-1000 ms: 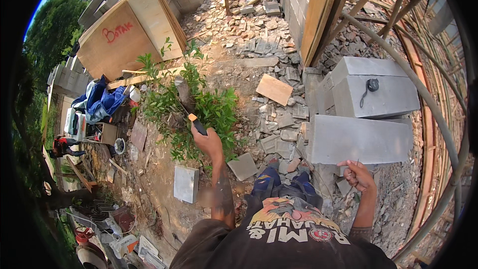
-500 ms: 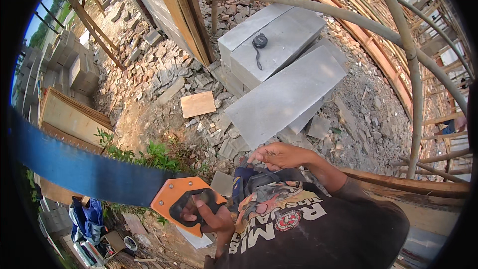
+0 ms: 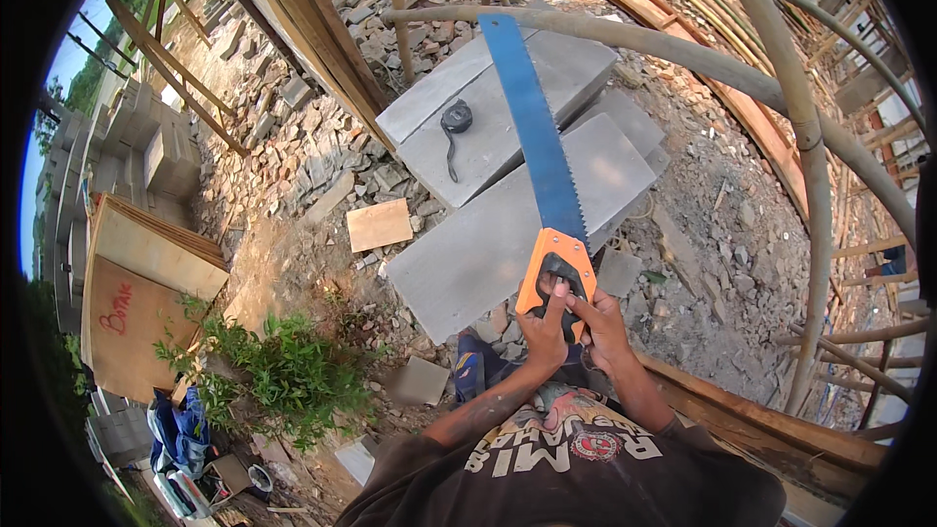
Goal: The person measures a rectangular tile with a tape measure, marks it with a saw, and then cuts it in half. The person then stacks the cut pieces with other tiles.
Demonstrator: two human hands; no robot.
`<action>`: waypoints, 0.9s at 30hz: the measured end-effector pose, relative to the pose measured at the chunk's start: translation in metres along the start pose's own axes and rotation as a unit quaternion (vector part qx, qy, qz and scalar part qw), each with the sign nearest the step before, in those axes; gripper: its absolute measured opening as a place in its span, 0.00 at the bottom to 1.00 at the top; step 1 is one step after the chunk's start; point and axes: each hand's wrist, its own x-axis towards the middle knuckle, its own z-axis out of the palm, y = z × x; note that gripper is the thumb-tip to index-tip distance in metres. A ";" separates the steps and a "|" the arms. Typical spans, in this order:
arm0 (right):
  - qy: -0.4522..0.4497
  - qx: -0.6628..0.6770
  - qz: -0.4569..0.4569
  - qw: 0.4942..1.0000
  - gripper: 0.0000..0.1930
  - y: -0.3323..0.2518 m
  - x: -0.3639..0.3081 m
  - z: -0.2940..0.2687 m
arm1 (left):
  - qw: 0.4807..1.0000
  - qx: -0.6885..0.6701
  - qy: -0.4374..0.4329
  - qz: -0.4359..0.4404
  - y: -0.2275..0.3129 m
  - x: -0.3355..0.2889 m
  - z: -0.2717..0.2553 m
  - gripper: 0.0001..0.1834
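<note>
A hand saw [image 3: 535, 122] with a blue blade and an orange and black handle points away from me, teeth toward the right. My left hand [image 3: 543, 334] is closed on the left side of the handle, its thumb by the grip opening. On the other side my right hand [image 3: 602, 330] also closes on the handle, its fingers near the grip. Under the blade lie a long grey block slab [image 3: 488, 259] and a larger grey block [image 3: 532, 102]. A black tape measure [image 3: 456, 117] with a strap rests on the large block.
Broken rubble covers the ground, with a small wooden board [image 3: 380, 224] on it. A bent wooden pole [image 3: 673, 37] crosses beyond the blocks, and an upright pole [image 3: 808, 156] stands right. Leaning plywood sheets [image 3: 122, 307] and a green bush [image 3: 288, 366] are at left.
The saw has swung from the left to the front, its blade now pointing away over the blocks. My right hand has joined my left on the handle.
</note>
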 end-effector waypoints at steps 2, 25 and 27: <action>-0.004 0.025 0.003 1.000 0.13 -0.008 0.012 -0.019 | 0.996 0.077 -0.029 -0.036 -0.005 0.004 0.009 0.13; -0.131 -0.075 0.275 0.950 0.29 -0.010 0.118 -0.136 | 0.515 0.820 0.000 0.248 0.099 0.411 -0.106 0.38; -0.059 -0.078 0.222 0.970 0.24 0.024 0.123 -0.158 | 0.523 0.824 -0.015 0.218 0.120 0.424 -0.113 0.39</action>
